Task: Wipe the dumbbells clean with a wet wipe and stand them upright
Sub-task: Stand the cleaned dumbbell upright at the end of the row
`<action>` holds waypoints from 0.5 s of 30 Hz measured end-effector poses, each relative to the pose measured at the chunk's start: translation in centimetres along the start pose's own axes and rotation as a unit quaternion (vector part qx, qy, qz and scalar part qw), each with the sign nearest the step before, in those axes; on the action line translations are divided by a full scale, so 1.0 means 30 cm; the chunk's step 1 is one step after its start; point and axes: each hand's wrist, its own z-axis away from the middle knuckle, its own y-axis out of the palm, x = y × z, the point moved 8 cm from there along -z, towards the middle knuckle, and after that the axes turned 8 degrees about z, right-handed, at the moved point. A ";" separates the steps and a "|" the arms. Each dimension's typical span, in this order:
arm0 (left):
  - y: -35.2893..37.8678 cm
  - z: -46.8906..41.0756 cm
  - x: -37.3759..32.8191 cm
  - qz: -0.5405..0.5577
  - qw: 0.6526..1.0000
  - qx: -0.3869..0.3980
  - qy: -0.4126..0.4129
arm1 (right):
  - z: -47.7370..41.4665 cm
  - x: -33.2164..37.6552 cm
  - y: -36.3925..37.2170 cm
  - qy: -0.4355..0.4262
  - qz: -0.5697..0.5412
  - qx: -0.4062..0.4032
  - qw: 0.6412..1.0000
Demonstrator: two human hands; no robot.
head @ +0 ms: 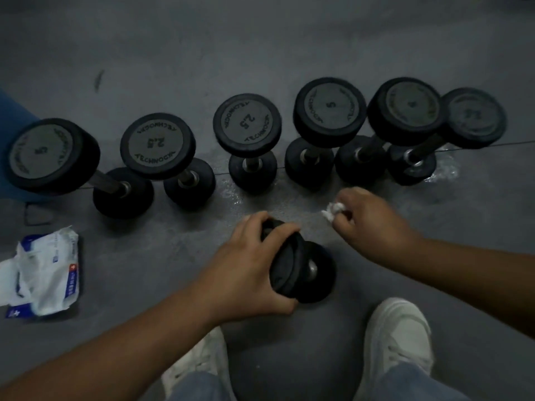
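Several black dumbbells stand upright in a row on the grey floor, from a 5 marked one (52, 154) at the left to the last one (472, 120) at the right. In front of the row my left hand (249, 261) grips the upper head of a small black dumbbell (304, 270), which stands tilted on its lower head. My right hand (373, 221) hovers just to the right of it and pinches a crumpled white wet wipe (333, 211).
An open pack of wet wipes (43, 273) lies on the floor at the left, with a small dark square piece (37, 214) above it. My white shoes (399, 340) stand at the bottom. Wet patches shine on the floor (445, 169) by the right dumbbells.
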 end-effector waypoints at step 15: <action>0.100 -0.260 -0.245 -0.260 0.949 0.177 -0.028 | 0.299 -0.396 -0.066 -0.013 0.060 -0.101 0.993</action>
